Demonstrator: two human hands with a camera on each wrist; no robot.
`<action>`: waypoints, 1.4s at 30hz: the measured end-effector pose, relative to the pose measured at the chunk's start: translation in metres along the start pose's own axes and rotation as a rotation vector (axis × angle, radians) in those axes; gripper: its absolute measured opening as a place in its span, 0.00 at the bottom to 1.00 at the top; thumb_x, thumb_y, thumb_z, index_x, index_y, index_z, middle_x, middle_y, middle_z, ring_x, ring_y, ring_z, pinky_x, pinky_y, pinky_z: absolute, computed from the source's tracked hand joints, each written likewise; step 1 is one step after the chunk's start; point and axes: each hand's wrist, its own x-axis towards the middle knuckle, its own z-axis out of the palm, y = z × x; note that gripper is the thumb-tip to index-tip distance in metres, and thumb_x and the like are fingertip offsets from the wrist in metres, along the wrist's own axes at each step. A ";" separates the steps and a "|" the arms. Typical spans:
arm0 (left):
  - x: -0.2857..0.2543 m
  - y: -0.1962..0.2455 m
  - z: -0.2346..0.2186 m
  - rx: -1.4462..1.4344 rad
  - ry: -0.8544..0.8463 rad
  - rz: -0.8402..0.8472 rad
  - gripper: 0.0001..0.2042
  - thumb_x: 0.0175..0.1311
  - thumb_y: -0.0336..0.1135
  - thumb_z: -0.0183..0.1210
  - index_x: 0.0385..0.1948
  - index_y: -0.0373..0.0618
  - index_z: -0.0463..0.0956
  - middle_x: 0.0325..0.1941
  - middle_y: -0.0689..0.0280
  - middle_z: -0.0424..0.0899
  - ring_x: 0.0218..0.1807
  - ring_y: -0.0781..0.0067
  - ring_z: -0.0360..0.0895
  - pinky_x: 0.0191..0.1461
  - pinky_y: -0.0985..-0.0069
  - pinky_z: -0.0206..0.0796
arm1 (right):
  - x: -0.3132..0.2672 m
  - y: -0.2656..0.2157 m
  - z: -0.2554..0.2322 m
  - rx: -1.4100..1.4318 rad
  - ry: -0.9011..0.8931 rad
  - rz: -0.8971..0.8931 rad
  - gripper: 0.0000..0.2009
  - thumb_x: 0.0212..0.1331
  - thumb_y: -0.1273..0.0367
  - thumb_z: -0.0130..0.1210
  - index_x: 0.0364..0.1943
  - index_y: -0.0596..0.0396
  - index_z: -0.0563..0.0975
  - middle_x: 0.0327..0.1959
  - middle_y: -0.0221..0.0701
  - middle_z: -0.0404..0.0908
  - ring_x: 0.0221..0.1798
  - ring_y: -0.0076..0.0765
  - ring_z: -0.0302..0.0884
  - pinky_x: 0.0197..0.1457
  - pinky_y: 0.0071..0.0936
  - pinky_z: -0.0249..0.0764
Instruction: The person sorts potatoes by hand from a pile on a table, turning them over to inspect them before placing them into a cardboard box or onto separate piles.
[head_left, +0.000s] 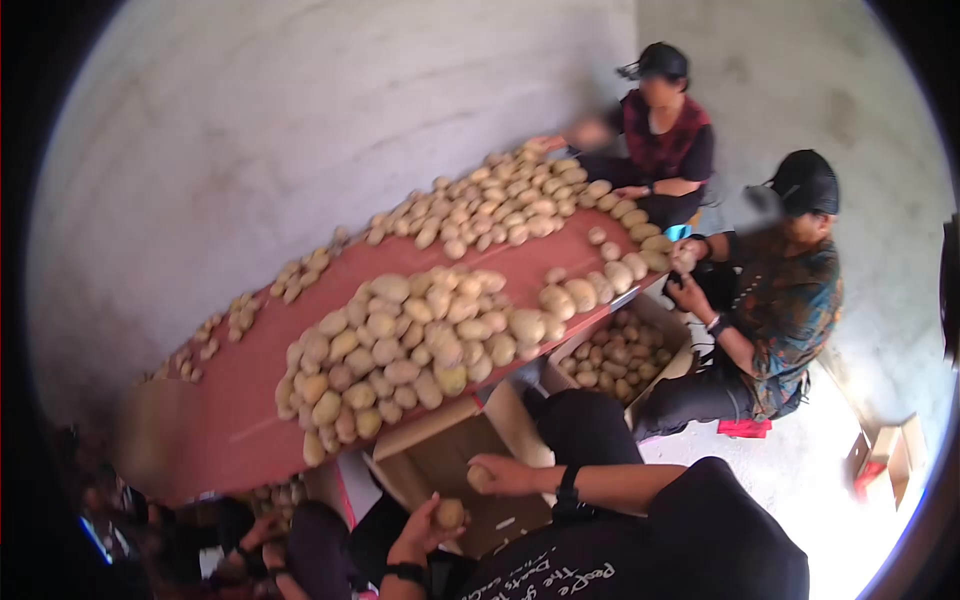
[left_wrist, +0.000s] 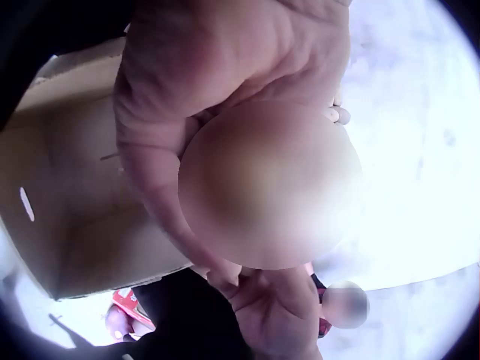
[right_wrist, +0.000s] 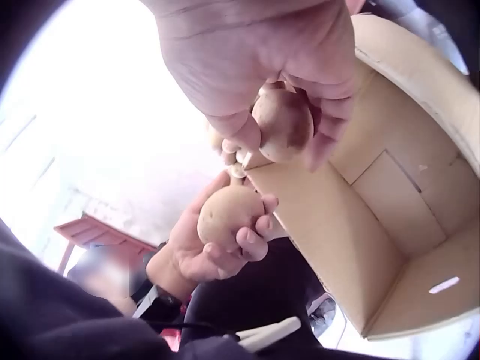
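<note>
My left hand (head_left: 428, 528) holds a round tan potato (head_left: 450, 514), its fingers curled around it, low at the front of the head view. In the right wrist view this potato (right_wrist: 229, 216) sits in the upturned palm. A second potato (right_wrist: 283, 124) is gripped between thumb and fingers of my right hand (head_left: 510, 476), a little higher and to the right. Both hands are over or beside an open cardboard box (head_left: 430, 448), whose visible floor is bare apart from a small pale slot. A blurred patch covers what the left hand holds in the left wrist view.
Beyond the box, a long red table (head_left: 235, 400) bears a large heap of potatoes (head_left: 400, 345) and another pile along the wall. A carton of potatoes (head_left: 622, 352) stands under the table's right side. Two people sit at the far right end; others are at lower left.
</note>
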 end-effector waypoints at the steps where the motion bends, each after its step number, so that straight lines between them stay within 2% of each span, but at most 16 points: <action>1: -0.012 0.010 0.005 -0.051 0.028 0.062 0.25 0.70 0.50 0.46 0.58 0.38 0.66 0.54 0.49 0.75 0.57 0.49 0.75 0.51 0.55 0.75 | -0.001 0.003 -0.002 0.199 -0.083 0.160 0.29 0.54 0.68 0.60 0.61 0.57 0.64 0.54 0.42 0.71 0.42 0.35 0.79 0.40 0.27 0.80; 3: -0.025 0.024 -0.008 -0.122 -0.045 0.224 0.22 0.68 0.41 0.50 0.60 0.42 0.63 0.53 0.52 0.75 0.54 0.53 0.76 0.54 0.52 0.73 | -0.004 0.016 -0.002 0.365 -0.141 0.316 0.29 0.54 0.70 0.60 0.62 0.57 0.63 0.51 0.40 0.73 0.42 0.32 0.80 0.40 0.26 0.81; 5: -0.043 0.051 -0.008 -0.167 -0.037 0.393 0.24 0.63 0.32 0.51 0.62 0.44 0.61 0.56 0.55 0.73 0.56 0.53 0.74 0.54 0.51 0.73 | -0.004 0.017 -0.002 0.348 -0.186 0.428 0.29 0.54 0.70 0.59 0.62 0.56 0.63 0.49 0.39 0.74 0.42 0.32 0.80 0.40 0.26 0.81; 7: -0.057 0.085 -0.006 -0.067 0.014 0.547 0.27 0.60 0.26 0.52 0.64 0.45 0.58 0.58 0.57 0.70 0.58 0.56 0.73 0.54 0.52 0.74 | 0.000 0.023 0.001 0.351 -0.216 0.414 0.30 0.54 0.70 0.59 0.62 0.57 0.63 0.49 0.39 0.74 0.40 0.32 0.81 0.41 0.26 0.81; 9: -0.062 0.122 0.007 0.005 0.244 0.663 0.30 0.57 0.20 0.54 0.64 0.45 0.58 0.58 0.58 0.70 0.56 0.59 0.74 0.54 0.56 0.75 | 0.002 0.029 0.005 0.348 -0.223 0.397 0.30 0.53 0.70 0.59 0.62 0.58 0.63 0.48 0.39 0.74 0.38 0.32 0.81 0.41 0.26 0.80; 11: -0.062 0.157 0.017 0.194 0.423 0.735 0.31 0.56 0.22 0.57 0.64 0.45 0.58 0.57 0.58 0.70 0.55 0.61 0.74 0.51 0.66 0.76 | 0.007 0.032 0.006 0.336 -0.222 0.369 0.30 0.52 0.70 0.60 0.61 0.58 0.64 0.47 0.38 0.75 0.35 0.31 0.81 0.40 0.25 0.80; 17: -0.034 0.238 0.004 0.976 0.933 1.019 0.32 0.45 0.32 0.67 0.58 0.41 0.68 0.50 0.56 0.77 0.51 0.63 0.76 0.50 0.69 0.72 | 0.011 0.017 -0.001 0.210 -0.265 0.388 0.31 0.50 0.69 0.62 0.61 0.57 0.65 0.44 0.38 0.78 0.32 0.28 0.80 0.38 0.25 0.78; 18: -0.035 0.245 0.009 0.861 1.012 1.056 0.29 0.43 0.34 0.68 0.53 0.40 0.72 0.48 0.55 0.79 0.51 0.62 0.76 0.53 0.67 0.70 | 0.012 0.017 -0.002 0.203 -0.262 0.354 0.31 0.50 0.69 0.62 0.61 0.57 0.65 0.42 0.37 0.78 0.31 0.28 0.79 0.38 0.25 0.77; 21: -0.040 0.275 -0.012 0.779 1.095 1.125 0.30 0.45 0.34 0.67 0.54 0.41 0.70 0.49 0.55 0.79 0.52 0.61 0.76 0.53 0.68 0.70 | 0.015 0.010 -0.006 0.195 -0.249 0.343 0.31 0.50 0.69 0.62 0.61 0.57 0.65 0.41 0.36 0.79 0.31 0.28 0.79 0.38 0.26 0.77; 25: -0.052 0.306 -0.049 0.783 1.201 1.152 0.31 0.45 0.34 0.67 0.54 0.38 0.67 0.47 0.54 0.79 0.49 0.62 0.77 0.52 0.68 0.71 | 0.018 0.006 -0.009 0.195 -0.261 0.318 0.31 0.49 0.69 0.62 0.61 0.56 0.65 0.39 0.35 0.79 0.31 0.27 0.79 0.35 0.25 0.75; 29: -0.060 0.323 -0.086 0.685 1.229 1.057 0.27 0.45 0.34 0.66 0.50 0.37 0.69 0.45 0.56 0.79 0.46 0.63 0.78 0.51 0.70 0.71 | 0.022 0.018 -0.005 0.197 -0.259 0.293 0.31 0.50 0.69 0.64 0.61 0.57 0.66 0.38 0.34 0.78 0.31 0.26 0.78 0.34 0.25 0.75; 33: -0.049 0.328 -0.124 0.641 1.227 0.936 0.25 0.45 0.37 0.66 0.48 0.36 0.72 0.45 0.56 0.80 0.45 0.64 0.79 0.50 0.70 0.71 | 0.026 0.035 0.001 0.046 -0.224 0.121 0.30 0.51 0.69 0.64 0.60 0.58 0.67 0.44 0.38 0.76 0.33 0.27 0.79 0.37 0.26 0.76; 34: -0.044 0.329 -0.132 0.652 1.240 0.915 0.25 0.46 0.38 0.66 0.47 0.36 0.73 0.45 0.55 0.80 0.45 0.64 0.79 0.50 0.69 0.71 | 0.026 0.027 -0.002 0.122 -0.246 0.269 0.31 0.47 0.61 0.64 0.58 0.58 0.69 0.54 0.45 0.74 0.57 0.46 0.73 0.61 0.33 0.68; 37: -0.032 0.335 -0.155 0.699 1.307 0.795 0.27 0.46 0.40 0.66 0.49 0.37 0.73 0.47 0.54 0.80 0.48 0.62 0.79 0.52 0.69 0.71 | 0.030 0.019 -0.005 0.040 -0.231 0.246 0.32 0.47 0.62 0.64 0.58 0.58 0.69 0.54 0.45 0.74 0.56 0.46 0.74 0.60 0.33 0.69; 40: -0.023 0.341 -0.164 0.775 1.315 0.806 0.30 0.44 0.35 0.66 0.54 0.35 0.70 0.48 0.57 0.79 0.48 0.68 0.78 0.51 0.71 0.71 | 0.033 0.017 -0.004 0.070 -0.246 0.290 0.32 0.46 0.63 0.64 0.58 0.58 0.69 0.54 0.45 0.74 0.56 0.46 0.74 0.60 0.33 0.69; 42: -0.016 0.344 -0.167 0.819 1.328 0.816 0.31 0.44 0.32 0.66 0.55 0.35 0.69 0.50 0.55 0.79 0.51 0.65 0.77 0.54 0.71 0.70 | 0.035 0.016 -0.004 0.072 -0.249 0.298 0.32 0.46 0.63 0.64 0.58 0.58 0.69 0.54 0.45 0.74 0.56 0.46 0.74 0.59 0.33 0.69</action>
